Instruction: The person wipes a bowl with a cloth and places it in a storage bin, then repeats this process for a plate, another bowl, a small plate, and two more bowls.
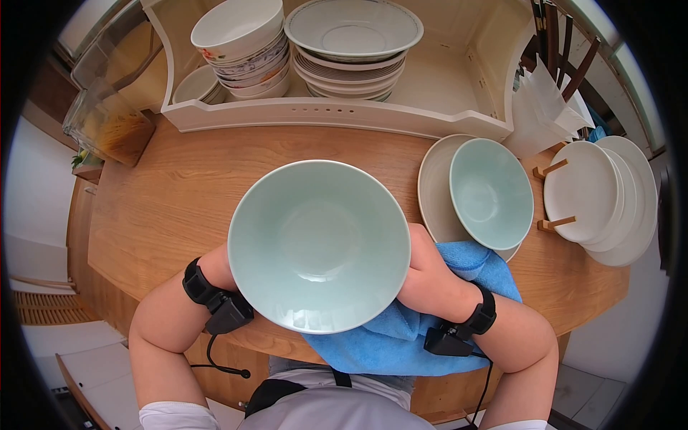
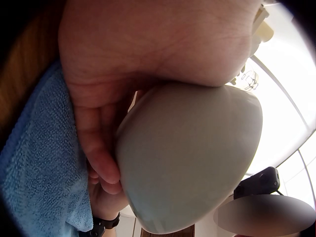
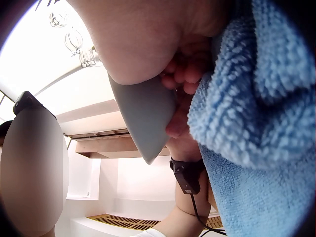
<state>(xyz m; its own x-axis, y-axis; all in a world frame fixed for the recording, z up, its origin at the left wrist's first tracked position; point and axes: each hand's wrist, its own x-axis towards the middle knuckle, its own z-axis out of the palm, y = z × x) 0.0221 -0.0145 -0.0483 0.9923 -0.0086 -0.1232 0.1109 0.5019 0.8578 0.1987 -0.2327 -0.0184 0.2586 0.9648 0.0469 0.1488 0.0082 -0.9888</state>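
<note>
A pale celadon-green bowl (image 1: 319,247) is held level in front of the body, its inside facing up. My left hand (image 2: 148,49) grips it from the left side, with the fingers curled under its outer wall. On the opposite side my right hand (image 1: 433,279) holds the bowl, fingers bent beneath it in the right wrist view. A blue towel (image 1: 401,344) lies under the right wrist and the bowl, draping over the table's front edge; it bunches close beside the right fingers (image 3: 185,74). In the head view the bowl hides most of the left hand.
On the wooden table (image 1: 165,186), another celadon bowl (image 1: 491,193) leans on a plate (image 1: 437,186) at right. Farther right, white plates (image 1: 584,190) stand in a wooden rack. Behind, a cream cabinet (image 1: 322,113) contains stacked bowls (image 1: 240,29) and plates (image 1: 351,32). A glass jar (image 1: 118,132) stands left.
</note>
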